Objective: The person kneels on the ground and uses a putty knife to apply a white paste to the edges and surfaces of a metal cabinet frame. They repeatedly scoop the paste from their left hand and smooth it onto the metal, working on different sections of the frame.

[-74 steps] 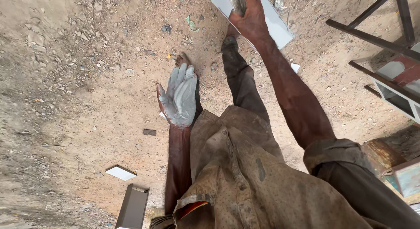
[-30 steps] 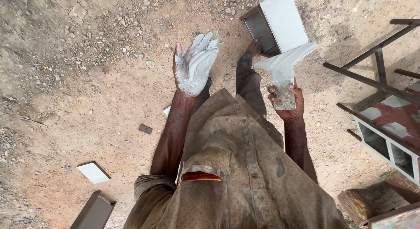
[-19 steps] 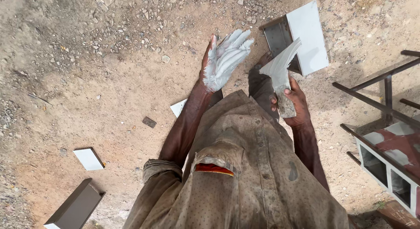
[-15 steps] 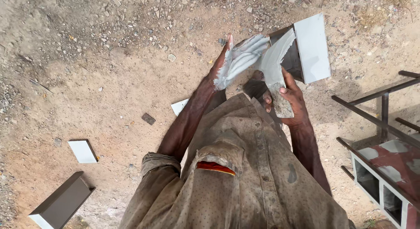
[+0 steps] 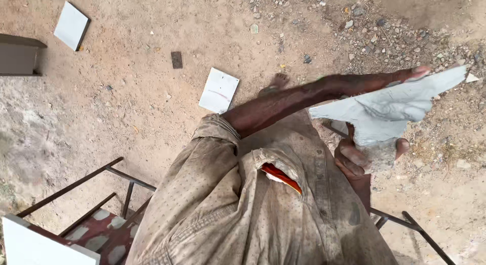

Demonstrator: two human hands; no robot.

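Note:
My right hand (image 5: 357, 156) is shut on the handle of a trowel (image 5: 390, 105) whose pointed blade is coated in grey mortar. It holds the trowel up in front of my chest, on the right. My left arm reaches across my body, and my left hand (image 5: 407, 75) lies stretched along the blade's far edge. Only its fingertips show above the blade; the rest is hidden. I wear a dusty tan shirt (image 5: 243, 204).
White tiles (image 5: 218, 90) (image 5: 71, 25) lie on the sandy ground, with a small dark chip (image 5: 176, 59) between them. A grey box section (image 5: 17, 54) sits at the left edge. A metal frame (image 5: 76, 186) stands over patterned tiles at bottom left. Gravel (image 5: 385, 27) covers the top right. A bare foot (image 5: 273, 83) shows.
My mortar-covered left hand has swung from open air across to the trowel blade. The right hand has kept hold of the trowel. The view has turned, so the ground objects have shifted.

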